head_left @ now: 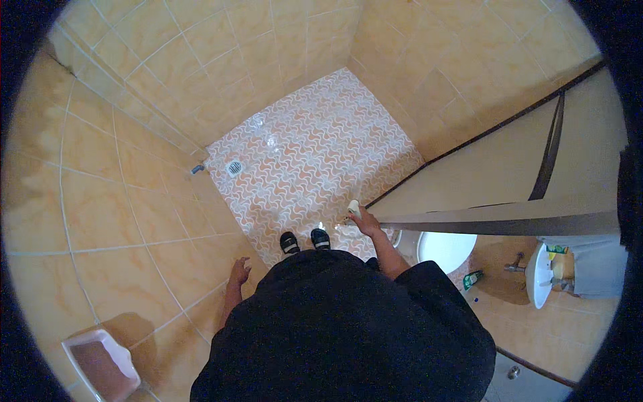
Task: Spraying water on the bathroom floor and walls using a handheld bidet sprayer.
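My right hand (366, 222) reaches forward beside the edge of the beige partition. Its fingers are closed round a small pale, roughly cylindrical thing (354, 208) whose kind I cannot make out. My left hand (240, 270) hangs low by the tiled wall on the left, fingers apart and holding nothing. Ahead of my dark sandals (320, 238) spreads the patterned orange-and-white floor (315, 147), wet-looking and shiny in places.
A square drain (234, 167) lies near the left wall, by a short grey pipe (197, 169). The partition (495, 161) runs to the right. Behind it are a white toilet (447, 251), a green package (472, 280) and a washbasin (538, 276). A pinkish basin (102, 368) hangs lower left.
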`<move>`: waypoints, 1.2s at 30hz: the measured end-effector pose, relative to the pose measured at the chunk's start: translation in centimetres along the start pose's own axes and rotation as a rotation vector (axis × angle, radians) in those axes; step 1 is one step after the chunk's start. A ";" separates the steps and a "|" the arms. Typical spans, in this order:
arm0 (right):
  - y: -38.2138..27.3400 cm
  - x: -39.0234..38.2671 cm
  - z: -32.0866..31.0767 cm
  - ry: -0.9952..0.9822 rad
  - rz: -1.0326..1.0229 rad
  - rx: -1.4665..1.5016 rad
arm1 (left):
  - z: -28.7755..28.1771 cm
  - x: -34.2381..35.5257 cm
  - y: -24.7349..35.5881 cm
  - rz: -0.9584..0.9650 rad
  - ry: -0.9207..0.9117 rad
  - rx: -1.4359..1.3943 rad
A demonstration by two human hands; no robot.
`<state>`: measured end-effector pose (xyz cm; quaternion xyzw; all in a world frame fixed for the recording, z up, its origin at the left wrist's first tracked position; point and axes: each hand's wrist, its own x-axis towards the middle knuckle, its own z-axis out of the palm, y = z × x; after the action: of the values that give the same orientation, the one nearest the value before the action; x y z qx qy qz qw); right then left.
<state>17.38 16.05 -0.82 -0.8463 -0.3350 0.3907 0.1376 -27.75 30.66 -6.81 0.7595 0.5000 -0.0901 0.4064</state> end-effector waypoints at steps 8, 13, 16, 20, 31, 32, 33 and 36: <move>-0.7 -0.4 0.1 0.124 0.067 -0.009 | 0.1 0.0 -0.3 0.065 0.046 -0.022; -0.7 0.3 0.7 0.183 0.199 -0.028 | -0.5 0.0 0.1 0.031 0.017 -0.050; -0.7 0.4 1.1 0.311 0.124 -0.005 | -0.7 -0.2 0.2 -0.003 0.003 -0.052; -0.4 1.0 1.4 0.376 0.131 0.027 | -0.8 0.2 0.7 -0.109 -0.032 -0.019; -0.6 1.2 1.3 0.442 0.142 0.048 | -1.5 0.1 1.2 -0.029 -0.010 -0.022; -1.0 1.0 1.0 0.441 0.160 0.051 | -1.5 0.1 1.0 -0.032 -0.007 -0.041; -1.4 0.9 0.8 0.440 0.178 0.053 | -1.5 0.0 0.7 -0.032 -0.006 -0.040; -1.4 1.1 0.8 0.492 0.191 0.047 | -2.0 -0.1 1.9 -0.010 -0.009 0.034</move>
<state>16.66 17.81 -1.23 -0.9402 -0.2007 0.1922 0.1970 -26.77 31.73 -4.47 0.7634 0.5002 -0.1039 0.3953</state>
